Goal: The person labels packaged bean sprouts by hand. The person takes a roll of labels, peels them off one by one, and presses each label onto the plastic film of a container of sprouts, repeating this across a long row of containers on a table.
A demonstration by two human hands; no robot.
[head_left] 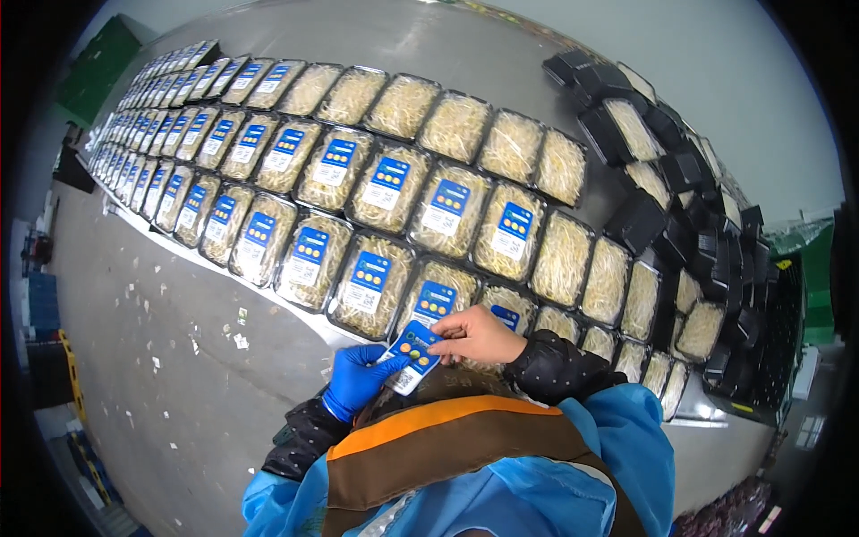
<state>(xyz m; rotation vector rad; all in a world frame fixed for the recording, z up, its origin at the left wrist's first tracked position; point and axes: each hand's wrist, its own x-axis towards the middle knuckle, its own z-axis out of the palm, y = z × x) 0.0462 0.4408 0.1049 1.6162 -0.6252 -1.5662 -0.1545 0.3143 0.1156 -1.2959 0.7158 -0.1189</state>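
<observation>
Left hand (353, 380), right hand (481, 335) pinching label (415, 351); sprout trays (455, 125) ahead, black trays (635, 220) heaped rightward.

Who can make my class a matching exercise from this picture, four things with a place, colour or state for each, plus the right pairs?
Things:
1. left hand
2. right hand
3. held label
4. tray heap

Descriptions:
A. blue and white
B. right of the rows
C. bare
D. gloved in blue

Pairs: 1-D, 2-C, 3-A, 4-B
</observation>
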